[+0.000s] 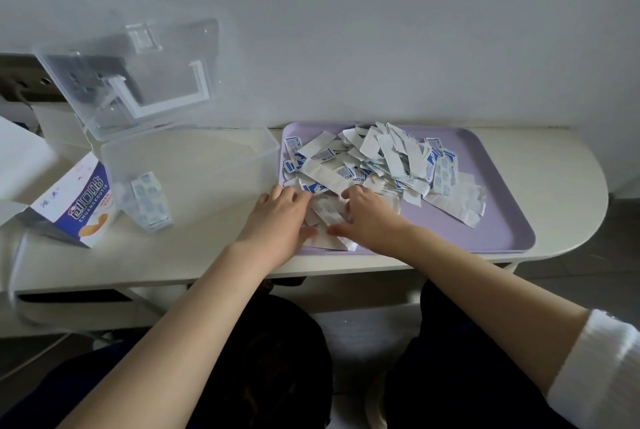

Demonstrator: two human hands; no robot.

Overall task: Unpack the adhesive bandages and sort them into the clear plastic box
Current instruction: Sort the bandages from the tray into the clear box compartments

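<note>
Two hands work at the lower left corner of the purple tray (502, 231), in the middle of the frame. The left hand (282, 212) and the right hand (367, 217) face each other over a white paper piece (325, 219). Each hand has its fingers bent over the top of the piece and its thumb at the lower edge, so both seem to pinch it from opposite sides. I cannot tell if a bandage is inside it.

Behind the hands, a big pile of wrappers (381, 158) covers the upper half of the tray. The clear plastic box (266, 142) stands left of the tray with its lid (138, 75) raised. A few unpacked bandages (149, 203) lie in its lower left corner, beside the printed carton (79, 203).

I judge the step in hand to be opening one wrapper. It is better to pull the two flaps apart slowly and evenly, so the bandage comes out flat. The empty paper should go to the pile, away from unopened pieces. Then the bandage goes next to the others in the box, in the same direction.
</note>
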